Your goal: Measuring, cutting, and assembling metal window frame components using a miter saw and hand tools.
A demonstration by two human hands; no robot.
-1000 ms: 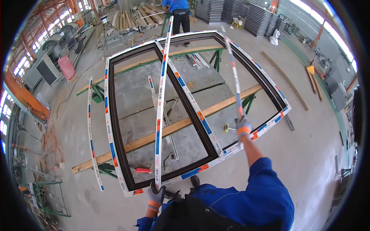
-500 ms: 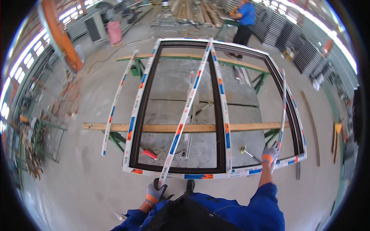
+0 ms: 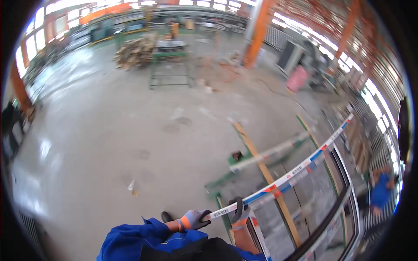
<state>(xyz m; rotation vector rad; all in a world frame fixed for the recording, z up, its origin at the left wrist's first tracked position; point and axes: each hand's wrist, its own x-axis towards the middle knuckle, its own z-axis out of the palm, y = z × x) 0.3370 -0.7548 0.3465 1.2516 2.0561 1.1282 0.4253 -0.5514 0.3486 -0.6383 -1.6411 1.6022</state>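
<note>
A long, narrow, straight-edged strip [image 3: 287, 176], white with red and blue printed film, slants from my hands toward the far right. My left hand [image 3: 193, 219], in a grey and orange glove, is closed around its near end. Just to the right, my right hand [image 3: 240, 214], gloved the same way, has its fingers curled over the strip. Beneath and to the right lies a large dark brown frame [image 3: 324, 224] with white film-covered edges. My right forearm passes beside the frame's near corner.
Another film-covered strip [image 3: 272, 153] lies left of the frame, across a wooden beam [image 3: 261, 165] on green trestles. Farther off stand a green metal stand [image 3: 170, 82], a wood pile [image 3: 135, 53] and an orange column [image 3: 257, 35]. A person in blue [image 3: 380, 191] is at the far right.
My view has swung left. My right hand has left the strip on the frame's right side and come over to the strip beside my left hand.
</note>
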